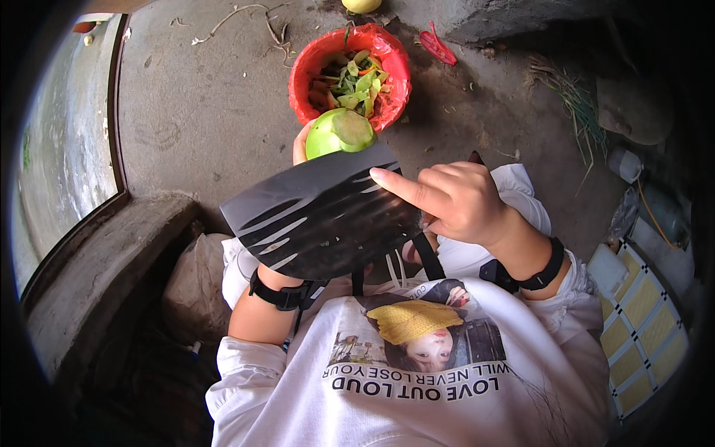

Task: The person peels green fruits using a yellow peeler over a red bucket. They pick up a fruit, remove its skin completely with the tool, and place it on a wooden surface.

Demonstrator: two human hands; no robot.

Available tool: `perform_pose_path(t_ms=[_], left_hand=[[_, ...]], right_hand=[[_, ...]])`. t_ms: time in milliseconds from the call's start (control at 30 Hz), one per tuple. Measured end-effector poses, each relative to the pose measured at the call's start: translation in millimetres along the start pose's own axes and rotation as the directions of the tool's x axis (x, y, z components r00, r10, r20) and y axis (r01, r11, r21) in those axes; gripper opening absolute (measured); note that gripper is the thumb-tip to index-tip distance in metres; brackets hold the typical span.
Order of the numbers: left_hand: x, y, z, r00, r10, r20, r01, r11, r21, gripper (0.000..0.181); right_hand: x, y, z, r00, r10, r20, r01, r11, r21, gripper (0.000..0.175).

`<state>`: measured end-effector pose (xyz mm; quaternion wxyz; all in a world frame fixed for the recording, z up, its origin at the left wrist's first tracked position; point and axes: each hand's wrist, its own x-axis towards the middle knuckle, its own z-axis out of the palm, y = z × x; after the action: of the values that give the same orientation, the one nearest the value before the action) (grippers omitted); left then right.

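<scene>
My right hand (466,201) grips a wide cleaver with a dark blade (324,218), its index finger laid along the flat. The handle is mostly hidden behind the hand. Beyond the blade, my left hand (302,142) holds a round green vegetable (335,134), perhaps a gourd, with a pale cut face turned up. Most of the left hand is hidden by the vegetable and the blade. The blade's far edge overlaps the vegetable in view; whether they touch I cannot tell. Just past it stands a bin with a red plastic liner (301,72), with green peelings (357,81) inside.
A pale yellow-green round vegetable (362,4) and a pinkish-red plastic object (437,46) lie on the concrete floor (195,95). Scallions (578,109) are at the right. A low concrete ledge (111,262) and a pale sack (198,279) are at the left; a yellow-checked panel (642,329) is at the right.
</scene>
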<state>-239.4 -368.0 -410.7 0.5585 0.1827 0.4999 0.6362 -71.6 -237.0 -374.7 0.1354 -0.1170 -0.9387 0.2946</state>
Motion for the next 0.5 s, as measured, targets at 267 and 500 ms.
perform_pose_path(t_ms=[267,500], left_hand=[[16,-15,-3,0.996,0.011,-0.094,-0.017,0.998,-0.065,0.051],[26,-19,-9,0.993,-0.116,-0.028,0.109,0.979,-0.174,0.066]], right_hand=[[-2,7,8,0.997,0.006,-0.079,-0.005,1.0,0.013,0.065],[-12,19,12,0.996,0.047,-0.079,-0.048,0.999,-0.011,0.067]])
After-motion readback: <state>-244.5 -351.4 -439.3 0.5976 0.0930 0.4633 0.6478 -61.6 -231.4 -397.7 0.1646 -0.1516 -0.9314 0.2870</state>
